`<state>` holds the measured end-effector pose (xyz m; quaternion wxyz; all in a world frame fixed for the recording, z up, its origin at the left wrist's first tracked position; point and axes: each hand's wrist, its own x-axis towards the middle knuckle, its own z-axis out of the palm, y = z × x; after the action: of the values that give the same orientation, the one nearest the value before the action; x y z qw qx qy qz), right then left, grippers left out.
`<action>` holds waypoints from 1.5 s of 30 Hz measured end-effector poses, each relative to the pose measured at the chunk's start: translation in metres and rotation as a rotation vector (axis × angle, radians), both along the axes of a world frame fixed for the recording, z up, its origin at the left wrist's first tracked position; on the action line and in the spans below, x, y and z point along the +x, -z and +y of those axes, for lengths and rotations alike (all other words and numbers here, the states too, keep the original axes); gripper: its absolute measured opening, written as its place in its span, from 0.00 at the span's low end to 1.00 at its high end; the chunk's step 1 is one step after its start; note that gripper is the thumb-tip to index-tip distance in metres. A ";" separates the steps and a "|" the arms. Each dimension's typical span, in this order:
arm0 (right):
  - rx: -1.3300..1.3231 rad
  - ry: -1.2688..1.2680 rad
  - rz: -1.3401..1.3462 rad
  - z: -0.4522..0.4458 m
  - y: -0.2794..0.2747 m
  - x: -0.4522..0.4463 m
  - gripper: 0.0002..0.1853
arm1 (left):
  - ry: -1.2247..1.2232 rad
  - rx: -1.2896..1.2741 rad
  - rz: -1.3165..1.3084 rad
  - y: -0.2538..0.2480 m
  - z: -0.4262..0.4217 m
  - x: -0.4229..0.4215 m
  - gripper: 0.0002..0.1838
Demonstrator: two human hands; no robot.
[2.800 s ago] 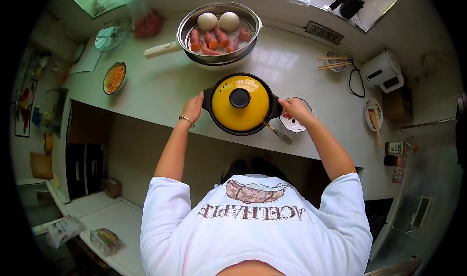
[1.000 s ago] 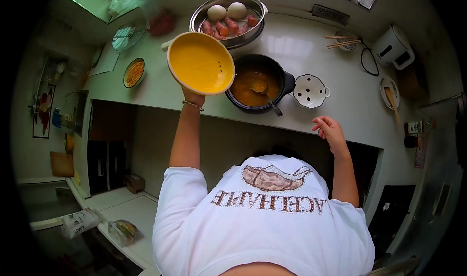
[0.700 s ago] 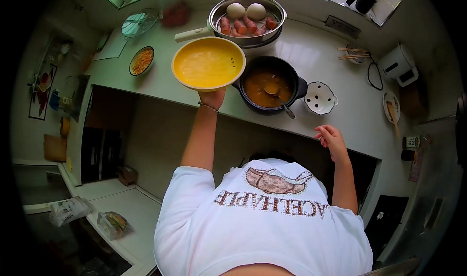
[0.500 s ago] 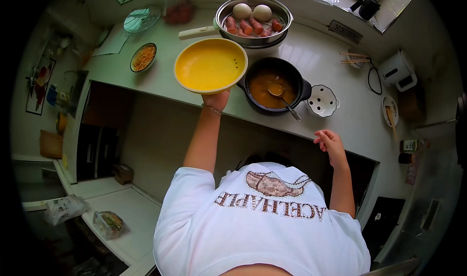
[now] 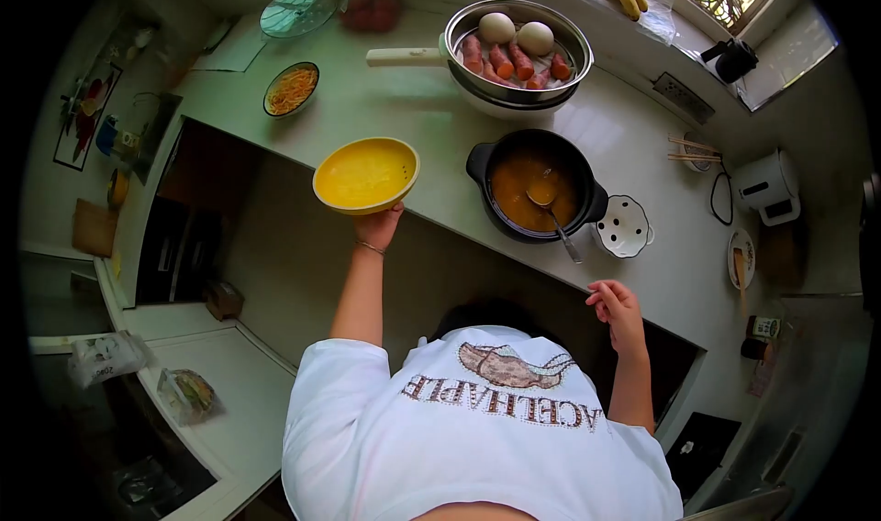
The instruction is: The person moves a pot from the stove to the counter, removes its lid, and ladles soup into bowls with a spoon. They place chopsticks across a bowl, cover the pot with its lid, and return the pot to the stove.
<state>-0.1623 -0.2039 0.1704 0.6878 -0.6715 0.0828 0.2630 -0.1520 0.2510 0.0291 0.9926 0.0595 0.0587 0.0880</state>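
My left hand [image 5: 378, 226] grips a yellow bowl [image 5: 367, 174] from below, at the counter's front edge. The bowl is tilted so its inside shows, with a few small dark specks on the right side. My right hand [image 5: 617, 312] hangs in front of the counter, fingers loosely bent and slightly apart, holding nothing. Nearest to it are a black pot [image 5: 488, 168] of orange-brown soup and a white dotted bowl [image 5: 628, 228] beside the pot. A metal spoon [image 5: 567, 243] rests in the soup, its handle over the rim.
A steamer pan [image 5: 456, 48] with sweet potatoes and two round white items stands at the back. A bowl of orange shreds [image 5: 292, 89] sits left on the counter [image 5: 395, 103]. To the right are chopsticks [image 5: 695, 146], a white appliance [image 5: 769, 183] and a plate with a spatula [image 5: 740, 262].
My left hand has drawn the yellow bowl toward me and left, away from the pot. The bowl is more tilted. The whole view has shifted, and my right hand stays much the same.
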 end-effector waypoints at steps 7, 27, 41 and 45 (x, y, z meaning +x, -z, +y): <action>-0.145 0.084 -0.179 -0.015 -0.010 0.060 0.08 | 0.005 0.122 0.246 -0.007 -0.019 0.024 0.18; 0.216 -0.075 0.047 0.318 0.018 0.063 0.12 | 0.424 0.184 0.233 0.017 0.067 0.133 0.14; 0.536 0.463 0.331 0.380 0.073 0.125 0.21 | 0.522 0.290 0.308 0.040 0.075 0.161 0.16; 0.515 0.492 0.338 0.384 0.074 0.131 0.21 | 0.518 0.287 0.261 0.044 0.078 0.164 0.19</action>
<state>-0.0313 0.1805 0.0960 0.8529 -0.3843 0.2848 0.2092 0.0116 0.3294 -0.0145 0.9476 0.2228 0.1554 -0.1684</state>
